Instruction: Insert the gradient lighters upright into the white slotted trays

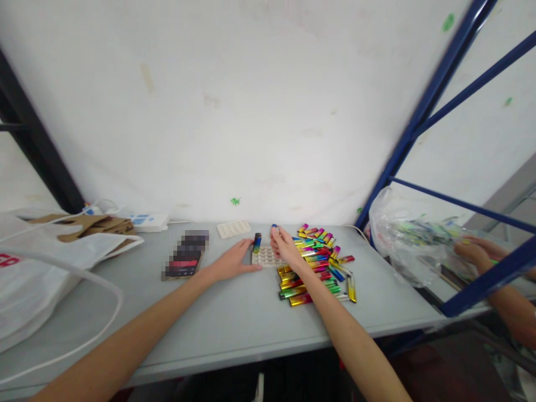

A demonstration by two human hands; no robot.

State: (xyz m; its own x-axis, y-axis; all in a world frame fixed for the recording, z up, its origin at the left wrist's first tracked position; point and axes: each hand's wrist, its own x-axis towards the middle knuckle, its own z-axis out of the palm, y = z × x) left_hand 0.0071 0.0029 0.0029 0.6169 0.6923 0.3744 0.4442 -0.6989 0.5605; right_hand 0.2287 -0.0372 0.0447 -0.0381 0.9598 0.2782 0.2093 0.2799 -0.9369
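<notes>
A small white tray with rows of sockets (264, 257) lies on the grey table (234, 318). One rainbow-coloured lighter (257, 243) stands upright at its far left corner. My left hand (234, 259) rests flat beside the tray, fingers touching its left edge. My right hand (283, 244) is over the tray's right end, pinching a lighter with a blue top. A heap of shiny multicoloured lighters (318, 262) lies to the right of the tray.
A second white tray (233, 228) lies farther back near the wall. A phone (185, 261) lies to the left, with white bags (37, 273), cardboard and a power strip (144, 220) beyond. Another person's hands (473, 251) work at a plastic bag (402, 240) behind blue frame bars (481, 279).
</notes>
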